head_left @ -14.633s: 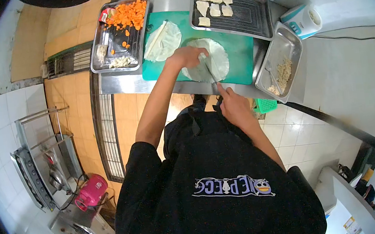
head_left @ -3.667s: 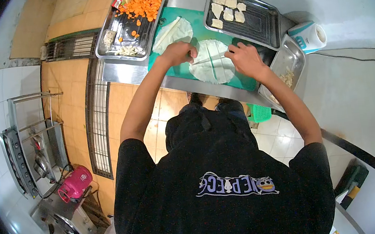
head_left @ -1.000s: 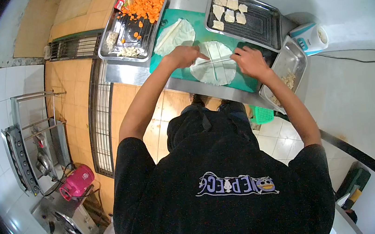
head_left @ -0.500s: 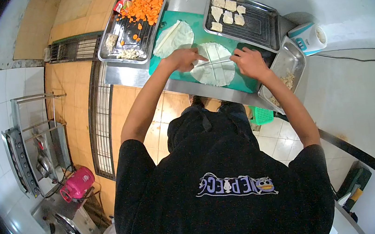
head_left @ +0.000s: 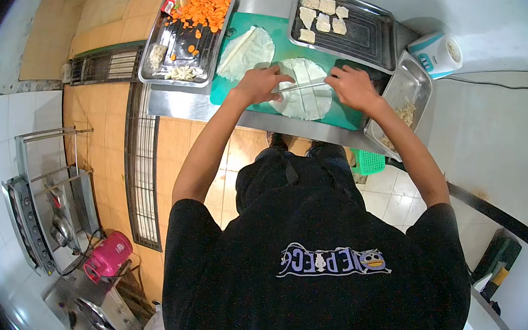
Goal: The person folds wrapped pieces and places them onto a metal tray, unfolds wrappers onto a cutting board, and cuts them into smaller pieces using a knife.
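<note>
Gripping a knife (head_left: 308, 85) in the curled right hand (head_left: 351, 85), upper centre of the frame | parting thumb and forefinger of the left hand (head_left: 262, 86) near the blade's far end, unclear whether pinching it | crossing a cut, round pale sheet (head_left: 309, 104) with the blade on a green board (head_left: 346, 112) atop the worktop (head_left: 172, 105)

"Can you make out the handle of the knife (head_left: 311, 85)?"
"No, the right hand (head_left: 351, 87) covers it."
"And the left side of the cut round sheet (head_left: 311, 105)?"
"Partly hidden beneath the left hand (head_left: 262, 86)."
"What are those pale bits (head_left: 406, 112) in the deep pan (head_left: 412, 74)?"
"Too small to tell, and the right arm (head_left: 406, 141) blocks some of the pan."
"Can you read the red packet (head_left: 174, 4)?"
"Print's too tiny."
"How about the shirt (head_left: 304, 219)?"
"The bottom edge cuts it off."
</note>
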Motion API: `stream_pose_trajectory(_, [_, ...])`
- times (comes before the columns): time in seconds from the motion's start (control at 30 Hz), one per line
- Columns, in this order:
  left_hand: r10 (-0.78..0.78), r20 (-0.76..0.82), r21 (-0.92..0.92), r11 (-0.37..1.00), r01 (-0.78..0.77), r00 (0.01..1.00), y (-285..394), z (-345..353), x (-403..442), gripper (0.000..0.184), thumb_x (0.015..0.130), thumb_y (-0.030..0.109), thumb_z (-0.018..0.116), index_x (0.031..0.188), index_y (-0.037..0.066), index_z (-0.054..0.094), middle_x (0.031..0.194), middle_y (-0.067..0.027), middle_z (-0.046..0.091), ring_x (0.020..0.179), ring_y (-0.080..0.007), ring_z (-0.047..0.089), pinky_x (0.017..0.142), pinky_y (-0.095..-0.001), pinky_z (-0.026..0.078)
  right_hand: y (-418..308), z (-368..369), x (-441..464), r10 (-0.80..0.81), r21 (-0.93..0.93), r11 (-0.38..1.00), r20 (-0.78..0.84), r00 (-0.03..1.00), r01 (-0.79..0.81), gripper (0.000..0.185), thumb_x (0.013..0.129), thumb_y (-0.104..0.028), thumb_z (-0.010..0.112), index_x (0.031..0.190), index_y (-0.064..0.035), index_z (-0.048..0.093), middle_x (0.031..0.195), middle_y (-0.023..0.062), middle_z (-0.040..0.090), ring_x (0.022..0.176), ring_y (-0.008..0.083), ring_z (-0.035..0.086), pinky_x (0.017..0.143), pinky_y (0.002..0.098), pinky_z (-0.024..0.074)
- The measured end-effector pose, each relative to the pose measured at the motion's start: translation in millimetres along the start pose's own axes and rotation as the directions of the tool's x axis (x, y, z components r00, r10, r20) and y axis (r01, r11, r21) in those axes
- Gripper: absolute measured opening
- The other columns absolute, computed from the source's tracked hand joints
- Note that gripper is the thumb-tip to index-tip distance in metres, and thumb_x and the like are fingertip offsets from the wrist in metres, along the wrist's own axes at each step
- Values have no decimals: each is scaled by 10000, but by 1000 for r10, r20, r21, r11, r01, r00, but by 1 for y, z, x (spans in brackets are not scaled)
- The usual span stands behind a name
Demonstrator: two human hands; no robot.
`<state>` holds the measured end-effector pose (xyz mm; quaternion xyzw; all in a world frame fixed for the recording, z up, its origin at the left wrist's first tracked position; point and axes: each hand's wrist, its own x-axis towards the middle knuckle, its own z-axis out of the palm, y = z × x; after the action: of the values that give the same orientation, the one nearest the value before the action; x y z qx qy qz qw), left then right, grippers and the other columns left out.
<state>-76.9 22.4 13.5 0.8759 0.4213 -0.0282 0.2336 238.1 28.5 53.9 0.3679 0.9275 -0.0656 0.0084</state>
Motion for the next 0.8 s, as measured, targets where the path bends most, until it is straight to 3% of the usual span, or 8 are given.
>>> stream_pose_trajectory(0.1, [-1, -2, 0, 1000, 1, 1000, 1, -1, 0, 621, 849, 358, 835, 1420, 378, 592, 1294, -96, 626, 1182, -363, 673, 947, -492, 588, 3, -4, -4, -17, -43, 999, -36, 999, 15, 264, 853, -96, 653, 1103, -139, 725, 1056, 51, 648, 992, 301, 666, 763, 441, 578])
stream_pose_trajectory(0.8, [-18, 22, -30, 999, 19, 1000, 4, -6, 0, 640, 833, 320, 853, 1418, 367, 600, 1311, -94, 617, 1216, -359, 652, 974, -491, 578, 17, 0, -8, -39, -49, 998, -63, 997, 36, 248, 861, -92, 656, 1093, -137, 731, 1058, 41, 651, 992, 294, 664, 744, 436, 576])
